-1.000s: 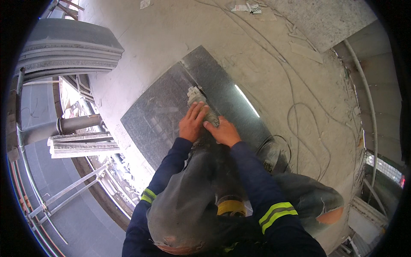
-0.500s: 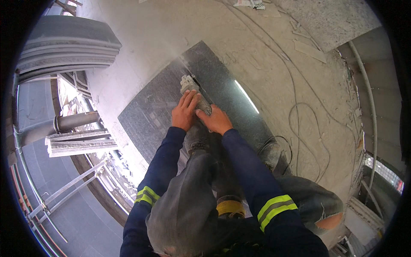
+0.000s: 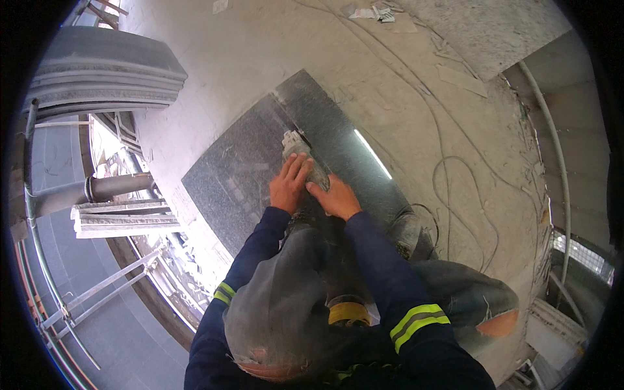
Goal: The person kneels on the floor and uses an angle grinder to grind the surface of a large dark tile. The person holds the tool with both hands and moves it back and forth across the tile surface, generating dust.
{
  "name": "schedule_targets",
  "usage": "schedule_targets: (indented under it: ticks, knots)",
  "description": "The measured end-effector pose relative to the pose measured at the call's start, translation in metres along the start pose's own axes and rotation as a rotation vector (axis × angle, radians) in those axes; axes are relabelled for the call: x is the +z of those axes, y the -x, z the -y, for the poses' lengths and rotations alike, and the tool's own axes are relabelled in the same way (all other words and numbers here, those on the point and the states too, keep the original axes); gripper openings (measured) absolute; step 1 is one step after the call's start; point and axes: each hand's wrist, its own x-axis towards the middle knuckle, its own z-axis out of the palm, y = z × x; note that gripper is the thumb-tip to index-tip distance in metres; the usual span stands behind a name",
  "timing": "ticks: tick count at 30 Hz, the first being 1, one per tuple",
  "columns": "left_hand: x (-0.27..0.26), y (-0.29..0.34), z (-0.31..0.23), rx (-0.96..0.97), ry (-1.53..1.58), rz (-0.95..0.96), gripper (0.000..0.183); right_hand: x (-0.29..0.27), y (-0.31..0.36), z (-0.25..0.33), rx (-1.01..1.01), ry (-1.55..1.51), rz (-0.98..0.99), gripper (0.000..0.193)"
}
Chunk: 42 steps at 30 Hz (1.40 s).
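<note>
A dust-coated angle grinder (image 3: pixel 294 142) rests low over a dark grey polished stone slab (image 3: pixel 237 153) on the floor. A straight cut line runs from the slab's far edge to the grinder's head. My left hand (image 3: pixel 288 187) is closed over the grinder's body just behind its head. Around its rear part my right hand (image 3: pixel 339 197) is wrapped, thumb toward the left hand. The disc is mostly hidden beside the head. Pale dust streaks lie on the slab left of the cut.
My bent knee (image 3: pixel 276 305) and a dusty boot (image 3: pixel 404 229) are close to the slab. A grey cable (image 3: pixel 448 195) loops over the dusty floor at right. Stacked stone slabs (image 3: pixel 107 71) stand at far left, above scaffold pipes (image 3: pixel 97 286). A board (image 3: pixel 487 29) lies at far right.
The grinder and both my hands have come a little nearer to me along the cut line. The dust haze by the grinder's head has thinned. My view has shifted slightly.
</note>
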Motion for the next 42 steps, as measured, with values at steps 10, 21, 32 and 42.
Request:
schedule_targets:
  ticks: [10, 21, 32, 42]
  knots:
    - [0.001, 0.006, -0.009, -0.015, 0.054, 0.007, 0.079, -0.008, 0.008, -0.003, 0.047, -0.060, 0.088, 0.098]
    - [0.004, -0.007, 0.009, -0.047, 0.047, 0.052, 0.077, 0.001, -0.017, 0.001, 0.007, -0.002, 0.064, 0.099]
    - [0.001, -0.020, 0.017, -0.029, -0.014, 0.080, 0.074, 0.006, -0.039, 0.000, 0.020, -0.044, 0.088, 0.102]
    - [-0.002, 0.004, -0.005, -0.021, 0.024, 0.051, 0.076, -0.008, 0.005, 0.001, 0.040, -0.056, 0.091, 0.092]
